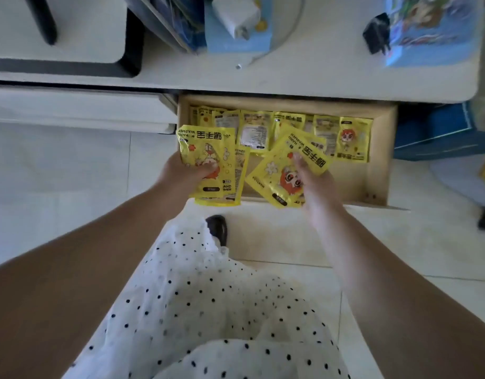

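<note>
Left hand (185, 175) tight around upright packet (205, 149), right hand (315, 183) tight around tilted packet (276, 173).

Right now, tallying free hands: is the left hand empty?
No, the left hand grips a yellow hand-warmer packet at the open drawer.

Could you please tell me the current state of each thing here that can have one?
Drawer: pulled open.
Left hand: grips the left packets.
Right hand: holds the right packets, tilted.
Back-row packets: lined up along the drawer's back.
White charger: unplugged, prongs showing.
</note>
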`<state>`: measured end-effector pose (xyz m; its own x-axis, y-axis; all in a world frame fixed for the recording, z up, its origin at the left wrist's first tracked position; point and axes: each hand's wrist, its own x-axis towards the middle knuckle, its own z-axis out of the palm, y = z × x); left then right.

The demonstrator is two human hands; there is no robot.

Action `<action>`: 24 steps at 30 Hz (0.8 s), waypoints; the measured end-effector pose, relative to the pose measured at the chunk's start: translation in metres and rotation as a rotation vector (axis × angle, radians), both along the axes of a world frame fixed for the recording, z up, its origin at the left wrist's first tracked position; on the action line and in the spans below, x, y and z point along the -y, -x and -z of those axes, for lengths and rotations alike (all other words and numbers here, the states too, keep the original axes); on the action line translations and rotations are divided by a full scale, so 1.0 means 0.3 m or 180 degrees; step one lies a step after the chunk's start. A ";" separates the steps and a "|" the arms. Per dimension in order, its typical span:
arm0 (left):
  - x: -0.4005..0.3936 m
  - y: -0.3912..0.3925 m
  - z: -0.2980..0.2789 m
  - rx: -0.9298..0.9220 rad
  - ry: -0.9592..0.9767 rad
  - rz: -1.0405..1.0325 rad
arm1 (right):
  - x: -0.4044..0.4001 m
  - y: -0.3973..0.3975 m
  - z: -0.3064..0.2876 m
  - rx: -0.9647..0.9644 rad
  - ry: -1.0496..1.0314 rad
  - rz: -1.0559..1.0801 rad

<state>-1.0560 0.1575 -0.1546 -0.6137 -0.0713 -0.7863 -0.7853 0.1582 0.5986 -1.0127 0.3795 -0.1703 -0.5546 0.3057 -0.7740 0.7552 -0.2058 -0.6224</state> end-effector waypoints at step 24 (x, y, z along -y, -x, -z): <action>0.106 0.133 0.564 0.0303 0.0745 0.1329 | 0.111 0.152 0.453 0.0463 -0.0473 -0.1694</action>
